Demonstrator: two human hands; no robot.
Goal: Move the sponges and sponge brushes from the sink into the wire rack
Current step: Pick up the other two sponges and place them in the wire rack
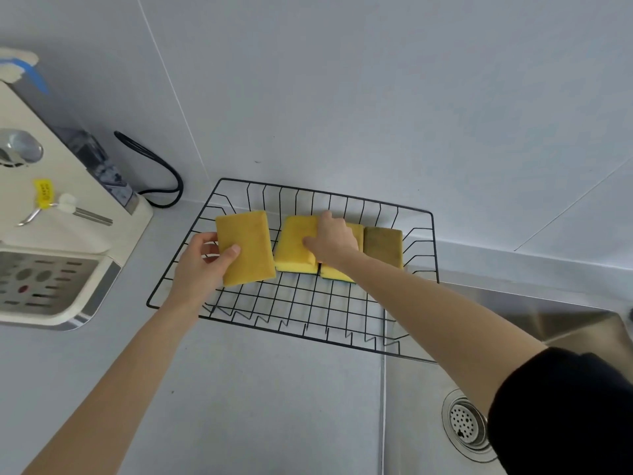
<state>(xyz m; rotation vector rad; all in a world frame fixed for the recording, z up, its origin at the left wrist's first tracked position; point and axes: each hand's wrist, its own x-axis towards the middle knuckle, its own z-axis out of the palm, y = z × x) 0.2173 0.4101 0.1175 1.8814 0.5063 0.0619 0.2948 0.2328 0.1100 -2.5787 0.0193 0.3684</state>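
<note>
A black wire rack (432, 249) sits on the counter against the wall. My left hand (200, 265) grips a yellow sponge (248, 248) at its left edge, holding it over the rack's left part. My right hand (330, 240) lies on a second yellow sponge (294, 246) in the rack's middle, fingers bent over it. A third yellow sponge (356, 231) lies partly under that hand and my forearm. A darker olive sponge (383, 245) rests at the rack's right end. The steel sink (428, 423) lies at lower right; no sponge or brush shows in the visible part.
A cream water dispenser (61, 241) with a drip tray stands at the left, its black cable (161, 173) looping behind. The sink drain (464, 425) is at lower right. Bare grey counter (239, 389) lies in front of the rack.
</note>
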